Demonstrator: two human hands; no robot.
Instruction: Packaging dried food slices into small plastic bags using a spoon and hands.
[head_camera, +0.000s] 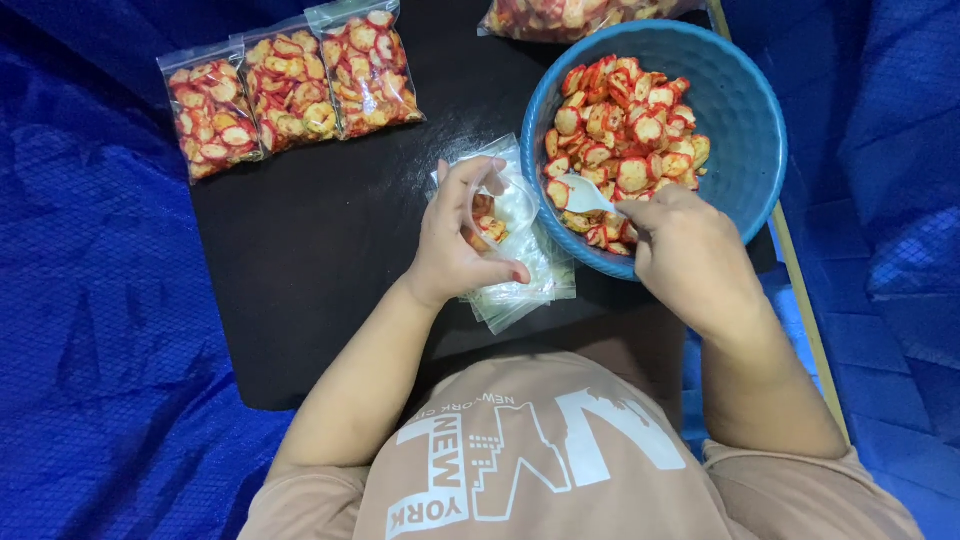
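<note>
1. Small clear bag (497, 208) sits just left of the frame's centre, held open at its mouth by your left hand (455, 240); a few red-edged chips already lie inside it.
2. Your left hand is curled around the bag's top, thumb low and fingers arched over the opening, so it is closed on the plastic rather than spread.
3. Under that bag lies a stack of empty clear bags (525, 275), fanned out on the black table (320, 250) just below and right of your hand.
4. Your right hand (690, 250) is wrapped around the handle of a white scoop (585, 195); the scoop's blade points left and rests in the chips at the near edge of the bowl. The fingers are turned away from the camera, so you can only judge the grasp as probably a full fist.
5. A blue bowl (745, 110) fills the upper right of the frame, touching the stack of bags; it holds a heap of red-rimmed chips (625, 125).
6. Three filled, sealed bags (290, 85) lie side by side in the upper left, well apart from your hands.
7. One larger bag of chips (570, 15) shows partly at the top edge, above the bowl.
8. Blue tarpaulin (90, 330) surrounds the table on both sides.
</note>
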